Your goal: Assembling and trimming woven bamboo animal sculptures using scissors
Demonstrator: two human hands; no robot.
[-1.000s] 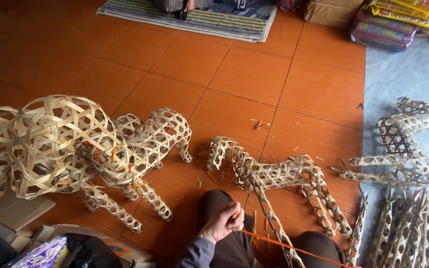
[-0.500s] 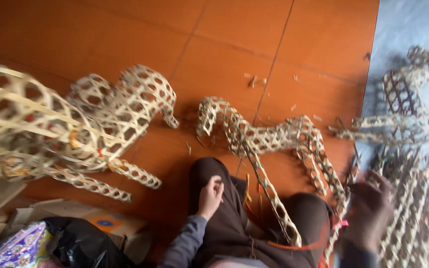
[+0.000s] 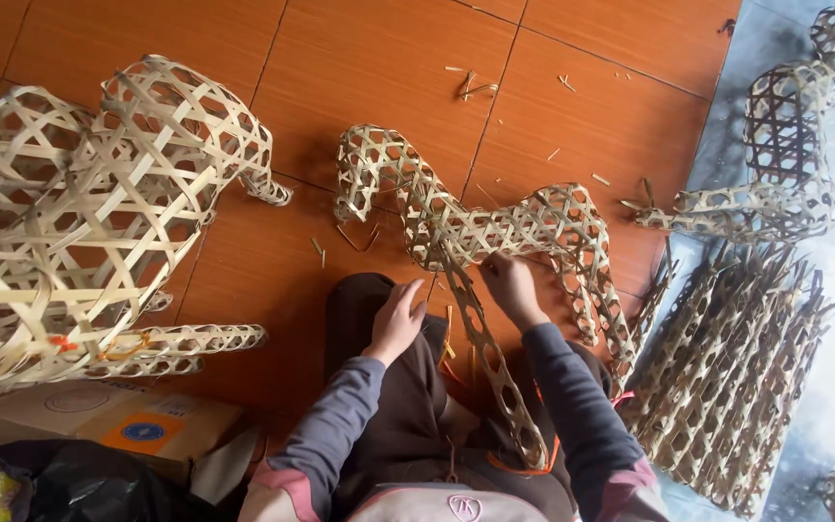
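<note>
Lying across the orange tiled floor (image 3: 379,58) and the seated person's dark-trousered lap, a woven bamboo animal frame (image 3: 495,227) is being handled with both hands. The right hand (image 3: 509,285) is pressed against the underside of the frame's body, the fingers curled onto the lattice in a pinch. The left hand (image 3: 400,319) rests on the left knee just beside one long woven leg (image 3: 490,362) of the frame, fingers loosely bent; whether anything is gripped in it cannot be told. The leg runs down between the knees toward the camera. To the left, larger finished bamboo figures (image 3: 99,213) are seen standing on the floor, with a cardboard box (image 3: 99,420) below them. On the right, a bundle of woven bamboo tubes (image 3: 736,377) is laid on a grey mat, and another bamboo animal frame (image 3: 785,145) lies above it. Small bamboo offcuts (image 3: 471,87) are scattered over the tiles.
</note>
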